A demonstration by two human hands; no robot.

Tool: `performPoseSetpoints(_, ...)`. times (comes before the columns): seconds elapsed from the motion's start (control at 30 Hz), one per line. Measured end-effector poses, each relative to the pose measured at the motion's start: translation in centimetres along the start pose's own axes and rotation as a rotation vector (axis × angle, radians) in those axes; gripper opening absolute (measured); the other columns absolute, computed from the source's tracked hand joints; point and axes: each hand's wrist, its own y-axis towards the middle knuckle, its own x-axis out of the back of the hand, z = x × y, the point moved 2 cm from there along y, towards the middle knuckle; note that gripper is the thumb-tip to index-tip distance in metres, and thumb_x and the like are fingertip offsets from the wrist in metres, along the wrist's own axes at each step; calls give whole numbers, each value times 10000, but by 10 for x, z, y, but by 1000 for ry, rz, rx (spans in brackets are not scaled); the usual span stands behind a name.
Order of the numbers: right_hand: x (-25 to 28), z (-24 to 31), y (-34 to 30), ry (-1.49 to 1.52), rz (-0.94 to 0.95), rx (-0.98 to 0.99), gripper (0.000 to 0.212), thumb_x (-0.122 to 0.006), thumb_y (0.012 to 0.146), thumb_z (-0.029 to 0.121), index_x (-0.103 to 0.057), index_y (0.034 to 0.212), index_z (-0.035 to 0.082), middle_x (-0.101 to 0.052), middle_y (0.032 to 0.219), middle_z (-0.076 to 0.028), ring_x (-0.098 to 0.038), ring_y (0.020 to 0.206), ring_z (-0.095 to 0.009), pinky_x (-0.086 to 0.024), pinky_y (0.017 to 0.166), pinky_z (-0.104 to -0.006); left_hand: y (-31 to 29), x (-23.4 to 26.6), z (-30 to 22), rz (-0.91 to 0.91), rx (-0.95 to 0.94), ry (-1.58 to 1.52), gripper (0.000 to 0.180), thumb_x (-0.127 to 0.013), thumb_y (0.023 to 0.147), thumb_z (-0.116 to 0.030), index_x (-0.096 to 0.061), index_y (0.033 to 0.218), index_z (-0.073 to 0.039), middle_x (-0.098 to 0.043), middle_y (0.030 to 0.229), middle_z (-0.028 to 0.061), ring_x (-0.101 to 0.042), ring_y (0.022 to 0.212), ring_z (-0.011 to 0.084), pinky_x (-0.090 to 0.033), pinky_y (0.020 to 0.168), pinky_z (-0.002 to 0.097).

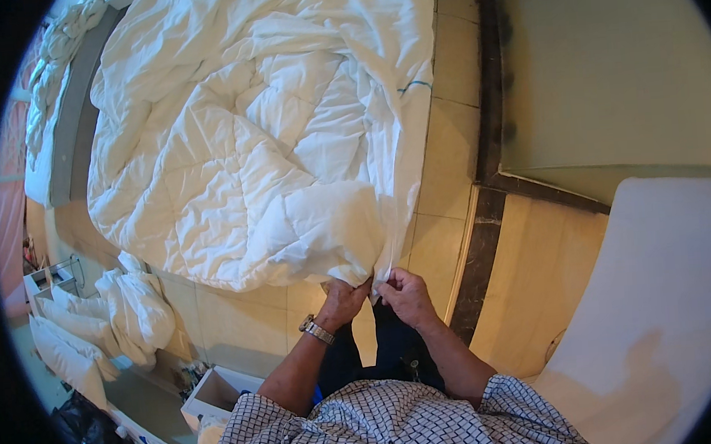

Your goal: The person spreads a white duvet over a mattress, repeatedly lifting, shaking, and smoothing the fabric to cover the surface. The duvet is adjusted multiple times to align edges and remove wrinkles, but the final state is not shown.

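A puffy white quilt (204, 183) lies rumpled over the bed in front of me. Along its right side runs a thinner white cloth (390, 186), apparently a cover, with a short green stripe on its edge. At the near right corner of the bedding, my left hand (345, 302), with a metal watch on the wrist, is closed on the quilt's edge; its fingertips are partly hidden under the fabric. Close beside it, my right hand (408, 296) pinches the hanging corner of the white cloth between thumb and fingers.
A tiled floor (442, 166) and a dark stone strip (478, 271) run along the bed's right. White padded furniture (634, 310) stands at the lower right. To the left are piled white pillows (75, 340), an open white drawer (223, 390) and a black plastic bag (95, 442).
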Motion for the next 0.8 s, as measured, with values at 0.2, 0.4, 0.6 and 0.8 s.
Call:
performPoseSetpoints(0.2, -2, 14, -15, -94, -32, 23, 147, -671, 951, 132, -654, 990, -9, -671, 819, -41, -612, 694, -86, -508, 605, -240, -19, -9, 5, 134, 324, -368, 214, -563, 1006, -95, -624, 1187, 2, -705, 1044, 81, -662, 922, 172, -564, 791, 315)
performPoseSetpoints(0.4, -1, -33, -23, 194, -254, 136, 356, -671, 949, 182, -546, 1200, -38, -683, 1020, -121, -662, 876, -164, -567, 752, -312, -13, -19, 7, 44, 88, -328, 265, -578, 1017, -123, -601, 1256, -9, -681, 1113, 89, -673, 941, 156, -586, 777, 307)
performPoseSetpoints(0.6, 10, -49, -14, 484, -34, -259, 455, -685, 965, 333, -549, 1260, 16, -677, 1095, -113, -682, 962, -185, -586, 815, -343, -17, -25, -18, 198, 353, -597, 337, -590, 1020, -172, -568, 1332, -46, -666, 1183, 65, -655, 1046, 179, -574, 869, 340)
performPoseSetpoints(0.8, 2, -53, 4, 303, -109, -159, 519, -676, 934, 412, -622, 1236, -7, -690, 1068, -186, -681, 957, -332, -551, 801, -440, -33, -47, -32, 169, 457, -713, 344, -567, 1023, -160, -544, 1341, -29, -654, 1187, 67, -654, 1043, 194, -568, 873, 338)
